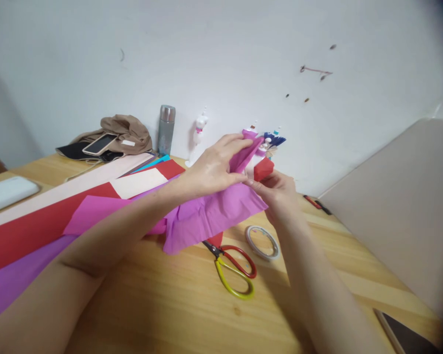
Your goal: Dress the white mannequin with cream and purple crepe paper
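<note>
Purple crepe paper is held up above the table between my two hands, its wrinkled lower part hanging down. My left hand pinches its upper fold between thumb and fingers. From the right, my right hand grips the paper's edge, thumb and fingertips meeting close to my left thumb. A red folded piece shows just above my right fingers; whether they hold it too is unclear. Below the paper lie scissors with one red and one yellow handle, beside a roll of tape.
Red, pink and purple paper sheets cover the table's left side. Along the wall stand a grey flask, a white figurine and small dressed figures. A brown cloth bag carries a phone. Another phone lies front right.
</note>
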